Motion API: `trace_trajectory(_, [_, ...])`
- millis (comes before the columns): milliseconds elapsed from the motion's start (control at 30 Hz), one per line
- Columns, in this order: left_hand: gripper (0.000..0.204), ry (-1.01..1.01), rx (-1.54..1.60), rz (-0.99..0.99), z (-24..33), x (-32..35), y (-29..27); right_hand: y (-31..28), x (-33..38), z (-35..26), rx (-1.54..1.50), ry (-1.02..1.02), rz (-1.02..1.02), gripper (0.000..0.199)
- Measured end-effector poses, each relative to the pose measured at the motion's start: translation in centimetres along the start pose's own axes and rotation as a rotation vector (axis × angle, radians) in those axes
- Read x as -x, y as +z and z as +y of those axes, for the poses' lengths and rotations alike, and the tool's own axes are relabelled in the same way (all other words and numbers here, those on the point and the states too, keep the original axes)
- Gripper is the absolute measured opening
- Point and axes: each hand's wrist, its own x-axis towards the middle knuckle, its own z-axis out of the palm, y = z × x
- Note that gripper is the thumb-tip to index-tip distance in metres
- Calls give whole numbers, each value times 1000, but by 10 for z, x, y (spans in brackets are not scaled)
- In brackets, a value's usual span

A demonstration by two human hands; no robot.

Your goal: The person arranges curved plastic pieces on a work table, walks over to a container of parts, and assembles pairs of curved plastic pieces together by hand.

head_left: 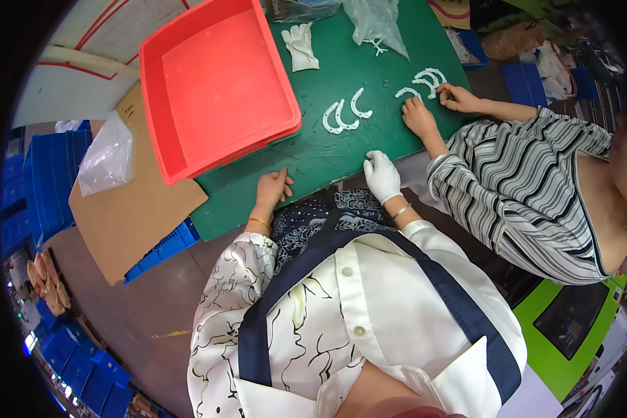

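My left hand (274, 187) is bare and rests at the front edge of the green table (313, 157), its fingers loosely curled with nothing visible in them. To its right, my right hand (382, 177) wears a white glove and lies at the same edge. Its fingers are bent and held together, and no object shows in them. Beyond both hands, three white curved pieces (341, 117) lie side by side on the table. Neither hand touches them; the gloved one is nearer.
A big red tray (219, 83) stands on the left. A spare white glove (300, 47) and a clear plastic bag (377, 24) lie farther back. At the right, a co-worker's hands (419, 120) are beside several more curved pieces (427, 81). Cardboard (136, 202) juts out at left.
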Motion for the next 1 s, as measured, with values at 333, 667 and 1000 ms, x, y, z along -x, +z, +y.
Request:
trace_trajectory(333, [50, -112, 272, -68, -2, -14, -8, 18, -27, 22, -82, 177, -49, 23])
trace_trajectory(667, [51, -122, 292, -60, 0, -14, -6, 16, -24, 16, -16, 108, -35, 22])
trace_trajectory(1000, [52, -147, 272, -37, 3, -12, -5, 14, -23, 17, -40, 94, -31, 21])
